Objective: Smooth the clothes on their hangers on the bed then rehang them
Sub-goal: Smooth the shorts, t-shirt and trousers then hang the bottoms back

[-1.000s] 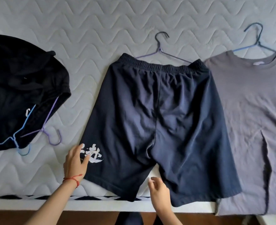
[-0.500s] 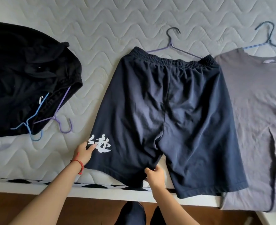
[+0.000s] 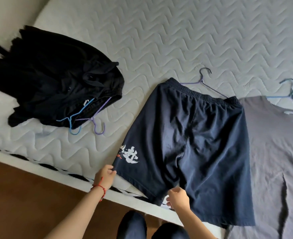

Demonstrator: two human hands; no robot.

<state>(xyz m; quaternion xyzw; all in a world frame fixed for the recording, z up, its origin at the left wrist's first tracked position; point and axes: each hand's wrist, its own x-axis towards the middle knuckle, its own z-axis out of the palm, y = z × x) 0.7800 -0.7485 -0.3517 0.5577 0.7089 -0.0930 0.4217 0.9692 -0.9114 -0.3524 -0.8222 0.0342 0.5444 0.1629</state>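
The left hand pinches the outer hem corner of the left leg of the navy shorts, just below the white printed characters. The right hand grips the inner hem of that same leg, near the crotch seam, fingers curled round the cloth. Between the two hands the hem runs fairly taut along the near edge of the bed.

The shorts lie flat on the mattress, waistband away from the person, threaded on a purple hanger whose hook points up the bed. This looks like the smoothing step: the left leg is being pulled straight by its hem. Soft creases show across the seat and the right leg, so the next move probably calls for an even downward tug, then shifting both hands to the right leg's hem, without dragging the waistband off the hanger.

Just beside the shorts on the right lies a grey T-shirt on a blue hanger, already flat. Well apart on the left sits a pile of black clothes with two more hangers, not yet smoothed.
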